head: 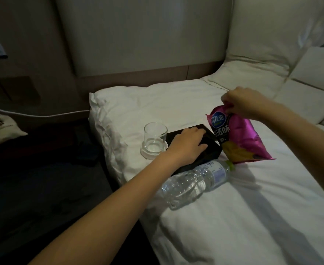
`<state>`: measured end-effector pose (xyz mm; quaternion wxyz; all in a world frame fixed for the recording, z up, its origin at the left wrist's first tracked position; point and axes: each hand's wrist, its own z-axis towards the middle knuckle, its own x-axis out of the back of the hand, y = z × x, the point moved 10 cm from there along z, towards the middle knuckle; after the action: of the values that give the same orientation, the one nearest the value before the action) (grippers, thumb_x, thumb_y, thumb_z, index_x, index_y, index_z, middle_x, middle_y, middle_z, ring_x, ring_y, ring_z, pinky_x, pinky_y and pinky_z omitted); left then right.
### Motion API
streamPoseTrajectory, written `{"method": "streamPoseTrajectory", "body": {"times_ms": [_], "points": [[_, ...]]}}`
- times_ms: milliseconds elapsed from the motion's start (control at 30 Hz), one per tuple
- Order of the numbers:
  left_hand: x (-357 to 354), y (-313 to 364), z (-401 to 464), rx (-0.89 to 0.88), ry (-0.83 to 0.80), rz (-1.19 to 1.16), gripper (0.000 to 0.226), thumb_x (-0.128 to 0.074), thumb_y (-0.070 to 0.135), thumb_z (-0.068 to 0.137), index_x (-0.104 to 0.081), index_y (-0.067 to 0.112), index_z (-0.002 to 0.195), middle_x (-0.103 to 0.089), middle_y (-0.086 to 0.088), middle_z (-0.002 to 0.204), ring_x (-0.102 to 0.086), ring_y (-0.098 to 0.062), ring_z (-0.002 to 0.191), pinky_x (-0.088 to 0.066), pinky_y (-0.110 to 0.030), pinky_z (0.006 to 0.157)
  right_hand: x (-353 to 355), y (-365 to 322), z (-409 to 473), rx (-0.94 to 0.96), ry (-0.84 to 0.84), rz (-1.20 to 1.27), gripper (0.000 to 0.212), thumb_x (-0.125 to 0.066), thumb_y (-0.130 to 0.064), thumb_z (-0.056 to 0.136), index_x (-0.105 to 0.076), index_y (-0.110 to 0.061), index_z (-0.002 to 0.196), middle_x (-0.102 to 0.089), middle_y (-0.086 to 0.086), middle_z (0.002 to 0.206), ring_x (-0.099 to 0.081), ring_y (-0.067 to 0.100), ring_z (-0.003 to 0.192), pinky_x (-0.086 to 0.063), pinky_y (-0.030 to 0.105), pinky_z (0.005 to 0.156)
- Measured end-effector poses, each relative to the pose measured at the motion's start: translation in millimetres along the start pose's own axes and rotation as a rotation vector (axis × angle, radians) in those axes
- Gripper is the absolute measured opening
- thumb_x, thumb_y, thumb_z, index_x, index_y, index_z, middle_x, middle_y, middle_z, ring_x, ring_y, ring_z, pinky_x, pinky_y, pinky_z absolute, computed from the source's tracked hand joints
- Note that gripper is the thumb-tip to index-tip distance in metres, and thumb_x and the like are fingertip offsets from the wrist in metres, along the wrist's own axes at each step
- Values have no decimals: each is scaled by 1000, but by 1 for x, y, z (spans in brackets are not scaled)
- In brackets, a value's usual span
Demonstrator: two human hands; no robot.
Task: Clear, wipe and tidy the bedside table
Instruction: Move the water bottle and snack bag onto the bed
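Observation:
On the white bed a black tray [212, 150] lies flat, and my left hand [188, 145] rests on it with the fingers spread over its top. My right hand [241, 103] pinches the top of a purple crisp bag [239, 138], which stands upright at the tray's right side. An empty clear glass [155, 137] stands on a white coaster [144, 153] just left of the tray. A clear plastic water bottle [193, 181] lies on its side in front of the tray. The dark bedside table [42, 169] is at the left, dim.
A cloth bag with print [0, 129] sits at the table's far left. A white cable [42, 113] runs along the wall behind it. White pillows [252, 73] are stacked against the headboard [138, 35] at the right.

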<state>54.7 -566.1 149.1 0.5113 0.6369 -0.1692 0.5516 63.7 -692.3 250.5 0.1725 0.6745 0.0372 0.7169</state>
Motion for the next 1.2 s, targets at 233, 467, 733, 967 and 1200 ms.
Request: {"method": "streamPoseTrajectory", "body": {"times_ms": [233,467,733,967,1200], "points": [[-6,-1,-13,-27,-47,147,48,-59,46,91,-56,20,131,-58,-1,118,-53,-23,109,-49,-40,80,-14,-16,27,45,-170,-131,28,-76,-10,79,-52,-23,75,-46,3,88,-48,23,73,-37,29,62],[-5,-4,-19,-69,7,207,39,-66,43,84,-62,20,116,-59,3,106,-53,-19,101,-46,-34,68,-69,-25,40,7,-337,-53,35,-82,-17,76,-48,-25,76,-43,3,93,-51,25,81,-41,31,68],[-6,-5,-20,-73,37,192,37,-65,44,86,-61,18,111,-58,3,102,-56,-18,95,-46,-33,66,-91,-9,43,-87,-227,249,21,-71,-30,87,-56,-17,90,-60,14,109,-56,30,93,-41,35,71],[5,-5,-25,-76,107,132,52,-57,57,88,-56,20,126,-58,5,114,-58,-16,101,-49,-35,72,-72,-23,46,-116,-131,262,51,-52,-68,86,-59,-20,101,-56,2,100,-52,23,89,-41,37,73],[71,-14,-40,-84,385,42,28,-57,37,95,-63,19,115,-66,2,106,-61,-19,99,-47,-33,74,0,-83,53,-11,74,443,28,-55,-42,96,-63,-16,104,-66,8,107,-60,24,93,-51,42,81]]}}
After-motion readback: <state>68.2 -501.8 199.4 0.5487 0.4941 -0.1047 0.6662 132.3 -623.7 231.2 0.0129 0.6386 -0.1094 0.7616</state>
